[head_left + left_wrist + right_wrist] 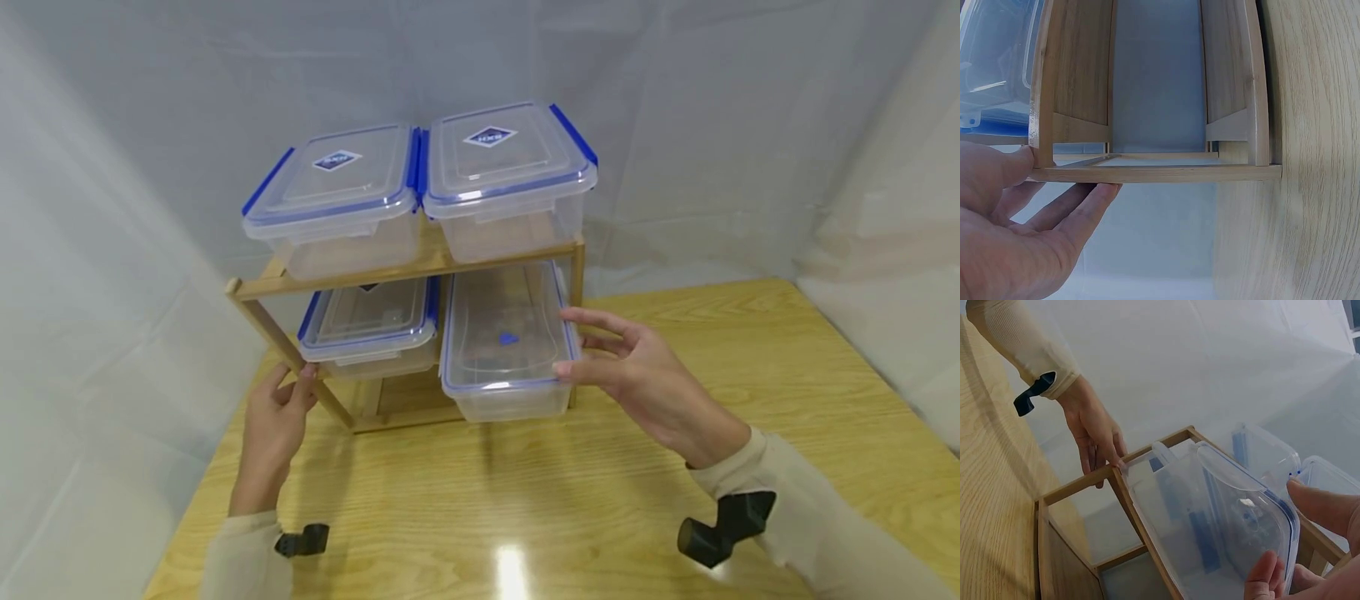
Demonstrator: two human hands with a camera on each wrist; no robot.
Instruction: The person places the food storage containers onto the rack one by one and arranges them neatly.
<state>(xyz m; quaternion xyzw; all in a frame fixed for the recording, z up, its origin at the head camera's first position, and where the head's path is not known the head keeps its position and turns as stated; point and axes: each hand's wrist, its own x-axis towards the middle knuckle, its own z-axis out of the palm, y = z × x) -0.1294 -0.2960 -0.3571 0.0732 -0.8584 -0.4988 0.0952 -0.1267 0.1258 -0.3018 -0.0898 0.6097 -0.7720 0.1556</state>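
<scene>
My right hand (652, 379) holds a clear plastic food container (487, 367) by its right edge, with thumb and fingers spread along the lid. The container has a thin blue seal and a small blue mark on the lid. Its front end juts out from the right side of the lower level of a wooden rack (345, 281). At the rack's left post, my left hand (273, 429) grips the wood. In the left wrist view, that hand's thumb and fingers (1088, 219) lie on either side of the frame.
Two lidded containers with blue clips, one left (337, 179) and one right (510, 158), sit side by side on the top shelf. A third lidded container (375, 321) is on the lower level at left. The rack stands on a wooden table (420, 500) before grey-white sheeting (697, 125).
</scene>
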